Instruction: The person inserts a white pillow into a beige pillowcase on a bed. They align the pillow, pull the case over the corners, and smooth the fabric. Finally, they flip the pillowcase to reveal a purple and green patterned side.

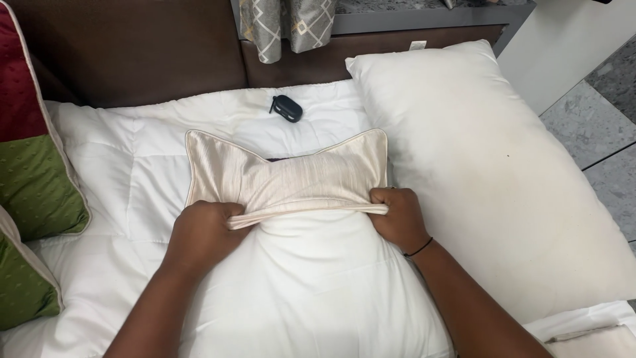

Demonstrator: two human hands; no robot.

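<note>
Large white pillow (490,179) crowds the right; green cushions (33,199) flank left.

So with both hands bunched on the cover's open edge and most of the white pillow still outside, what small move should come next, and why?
Probably draw the open edge a little further toward the body. The left hand and right hand each grip a corner of the cream cover, which caps only the far end of the white pillow insert; most of the insert lies bare.

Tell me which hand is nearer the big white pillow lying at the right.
Right. The right hand grips the cream cover right beside the big white pillow; the left hand grips the cover's far side.
</note>
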